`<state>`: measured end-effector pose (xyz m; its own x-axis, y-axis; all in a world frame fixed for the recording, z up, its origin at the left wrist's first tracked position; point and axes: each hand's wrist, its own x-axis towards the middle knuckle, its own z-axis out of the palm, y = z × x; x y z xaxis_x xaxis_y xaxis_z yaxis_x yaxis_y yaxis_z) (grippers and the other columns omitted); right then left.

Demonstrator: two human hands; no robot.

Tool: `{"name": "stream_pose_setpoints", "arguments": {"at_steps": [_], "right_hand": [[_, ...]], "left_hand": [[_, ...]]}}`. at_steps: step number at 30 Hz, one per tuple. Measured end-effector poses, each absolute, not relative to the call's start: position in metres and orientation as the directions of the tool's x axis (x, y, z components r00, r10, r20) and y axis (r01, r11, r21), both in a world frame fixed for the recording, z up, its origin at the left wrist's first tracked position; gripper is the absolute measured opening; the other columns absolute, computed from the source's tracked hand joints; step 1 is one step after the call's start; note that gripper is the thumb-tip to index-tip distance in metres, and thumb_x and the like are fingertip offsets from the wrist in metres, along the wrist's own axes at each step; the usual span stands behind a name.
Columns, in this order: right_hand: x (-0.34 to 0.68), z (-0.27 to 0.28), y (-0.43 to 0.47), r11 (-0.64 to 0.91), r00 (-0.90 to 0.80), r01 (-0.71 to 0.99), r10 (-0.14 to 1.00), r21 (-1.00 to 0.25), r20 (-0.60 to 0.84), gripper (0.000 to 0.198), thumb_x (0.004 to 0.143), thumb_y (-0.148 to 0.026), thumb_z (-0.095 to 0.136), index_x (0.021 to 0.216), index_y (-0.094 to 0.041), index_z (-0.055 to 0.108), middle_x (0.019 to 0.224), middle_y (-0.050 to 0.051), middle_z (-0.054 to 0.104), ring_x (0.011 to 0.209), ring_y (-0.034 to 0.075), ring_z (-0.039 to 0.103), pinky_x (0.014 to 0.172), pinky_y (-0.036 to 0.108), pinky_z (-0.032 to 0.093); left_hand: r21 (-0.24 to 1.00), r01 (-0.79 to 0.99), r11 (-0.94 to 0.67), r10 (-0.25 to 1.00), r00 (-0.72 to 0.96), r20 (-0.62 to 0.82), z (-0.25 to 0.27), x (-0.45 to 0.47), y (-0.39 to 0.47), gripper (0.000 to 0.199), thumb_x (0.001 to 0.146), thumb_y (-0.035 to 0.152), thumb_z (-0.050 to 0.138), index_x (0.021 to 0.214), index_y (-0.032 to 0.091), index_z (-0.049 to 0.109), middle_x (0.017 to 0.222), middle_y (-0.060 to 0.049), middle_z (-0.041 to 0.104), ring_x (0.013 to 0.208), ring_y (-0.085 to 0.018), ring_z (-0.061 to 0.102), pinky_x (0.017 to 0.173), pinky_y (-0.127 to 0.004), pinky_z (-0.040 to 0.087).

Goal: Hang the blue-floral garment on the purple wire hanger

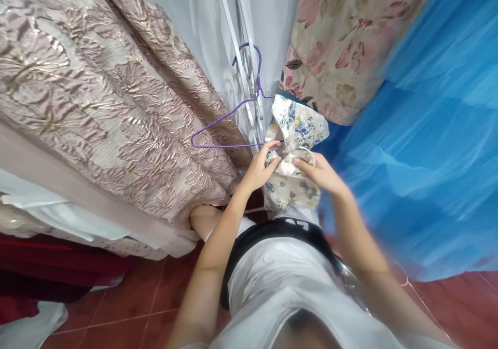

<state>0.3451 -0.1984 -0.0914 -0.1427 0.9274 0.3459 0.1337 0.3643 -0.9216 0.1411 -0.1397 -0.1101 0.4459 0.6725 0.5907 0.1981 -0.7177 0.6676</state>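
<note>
A small floral garment, white with blue and yellow flowers, hangs from one side of a purple hanger. The hanger's other arm sticks out bare to the left. My left hand is at the garment's left edge, near the hanger's lower bar, with a fold of cloth between thumb and fingers. On the right, my right hand pinches a gathered part of the same garment, thumb on top. Its other fingertips are hidden behind the cloth. The garment's lower part drops in front of my waist.
A pink brocade dress hangs close on the left. Blue tulle fills the right side, beside a pink floral cloth. White straps hang behind the hanger. Dark red fabric is low left, above the red tiled floor.
</note>
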Motion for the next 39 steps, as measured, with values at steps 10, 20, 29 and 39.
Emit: {"name": "stream_pose_setpoints", "arguments": {"at_steps": [10,20,29,39], "right_hand": [[0.388,-0.114,-0.154,0.295,0.351,0.503,0.789,-0.812,0.504,0.046,0.085,-0.026,0.056,0.128,-0.015,0.066,0.135,0.015,0.066,0.131,0.031,0.056,0.113,0.043,0.043],[0.350,-0.071,-0.212,0.338,-0.551,0.220,0.817,-0.915,0.170,0.036,0.091,-0.046,0.063,0.074,-0.015,0.068,0.064,0.001,0.060,0.057,0.013,0.048,0.053,0.024,0.040],[0.356,-0.024,-0.223,0.412,-0.558,0.100,0.777,-0.906,0.291,0.032,0.093,-0.046,0.069,0.086,-0.015,0.074,0.073,0.004,0.068,0.063,0.014,0.058,0.056,0.023,0.044],[0.359,-0.011,-0.238,0.498,-0.516,0.170,0.780,-0.851,0.353,0.030,0.095,-0.045,0.066,0.090,-0.017,0.078,0.089,0.008,0.075,0.079,0.020,0.067,0.071,0.029,0.052]], "left_hand": [[0.692,0.392,-0.605,0.793,0.221,0.568,-0.111,0.126,-0.127,0.023,0.098,0.025,0.056,0.119,0.021,0.062,0.092,-0.004,0.074,0.086,-0.017,0.072,0.085,-0.031,0.056],[0.705,0.179,-0.687,0.647,0.592,0.480,-0.158,0.133,-0.179,0.025,0.087,0.017,0.063,0.111,0.018,0.069,0.113,-0.011,0.074,0.112,-0.025,0.069,0.103,-0.038,0.053],[0.741,0.057,-0.670,0.643,0.543,0.539,-0.136,0.121,-0.192,0.049,0.091,0.035,0.071,0.136,0.021,0.059,0.130,-0.012,0.066,0.124,-0.027,0.061,0.110,-0.045,0.047],[0.571,0.189,-0.799,0.527,0.679,0.511,-0.118,0.108,-0.195,0.032,0.092,0.049,0.067,0.082,0.018,0.070,0.085,-0.006,0.071,0.088,-0.021,0.068,0.113,-0.048,0.043]]}}
